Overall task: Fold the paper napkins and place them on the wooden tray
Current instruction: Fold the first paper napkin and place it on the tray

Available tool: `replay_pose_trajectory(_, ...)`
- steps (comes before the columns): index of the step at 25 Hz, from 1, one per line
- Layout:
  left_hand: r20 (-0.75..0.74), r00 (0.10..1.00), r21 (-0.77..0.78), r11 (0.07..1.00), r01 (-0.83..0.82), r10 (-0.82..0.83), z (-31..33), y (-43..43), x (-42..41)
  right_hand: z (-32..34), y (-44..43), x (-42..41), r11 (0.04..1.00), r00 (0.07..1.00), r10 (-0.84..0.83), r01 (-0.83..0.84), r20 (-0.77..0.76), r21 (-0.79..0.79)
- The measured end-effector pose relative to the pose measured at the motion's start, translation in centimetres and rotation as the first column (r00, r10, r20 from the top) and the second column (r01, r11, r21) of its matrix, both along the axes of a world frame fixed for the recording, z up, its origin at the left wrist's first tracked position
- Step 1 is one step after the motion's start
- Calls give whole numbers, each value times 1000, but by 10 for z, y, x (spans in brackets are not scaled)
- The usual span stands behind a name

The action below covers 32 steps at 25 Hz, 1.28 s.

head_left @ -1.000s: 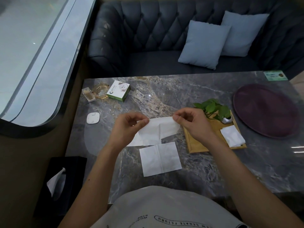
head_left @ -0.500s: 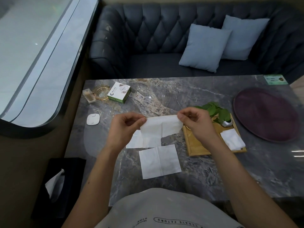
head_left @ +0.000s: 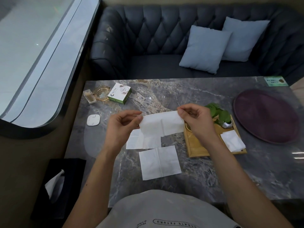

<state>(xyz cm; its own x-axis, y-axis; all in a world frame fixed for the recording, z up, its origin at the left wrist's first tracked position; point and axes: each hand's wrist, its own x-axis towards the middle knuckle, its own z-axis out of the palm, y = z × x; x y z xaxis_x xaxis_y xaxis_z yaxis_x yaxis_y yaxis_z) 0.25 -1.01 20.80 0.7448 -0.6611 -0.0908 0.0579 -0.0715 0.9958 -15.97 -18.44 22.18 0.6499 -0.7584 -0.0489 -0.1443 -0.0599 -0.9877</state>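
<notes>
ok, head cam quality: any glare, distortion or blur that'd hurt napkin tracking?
Head view: dim and flat overall; bright streaks of glare on the marble table at its right edge; wide-angle bowing curves the window ledge; the held napkin between left hand and right hand is sharp, though white detail is nearly washed out.

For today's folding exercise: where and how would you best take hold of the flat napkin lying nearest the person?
The flat napkin lies unfolded on the marble table, its near edge unobstructed. Probably best to come from the person's side, pinching the two near corners, one hand each. Lying flat, it offers only edges and corners for a grip, and its centre crease suggests the fold line.
</notes>
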Motion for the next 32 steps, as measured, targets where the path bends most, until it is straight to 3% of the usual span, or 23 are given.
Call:
replay_pose_trajectory(11, 57, 908, 183, 899, 399, -415, 19, -13, -4, 16, -1, 11, 972, 975, 209, -215, -72, -93)
replay_pose_trajectory(18, 47, 907, 128, 903, 409, -418, 16, -18, -12, 14, 6, 12, 982, 985, 169, -171, -26, -75)
replay_pose_trajectory(21, -11, 947, 59, 945, 321, -321, 13, -16, -14, 9, 8, 7, 993, 993, 115, -114, -24, 35)
replay_pose_trajectory(23, -35, 972, 18, 972, 235, -234, 11, -16, -14, 4, 9, 5, 975, 996, 87, -80, -26, 207)
replay_pose_trajectory(27, -76, 990, -26, 993, 115, -116, 9, -15, -15, -7, 20, 4, 833, 996, 25, -68, 85, 549)
replay_pose_trajectory(32, -68, 998, -48, 999, 12, -16, 7, -15, -16, -13, 36, 6, 751, 984, 51, -152, 173, 643)
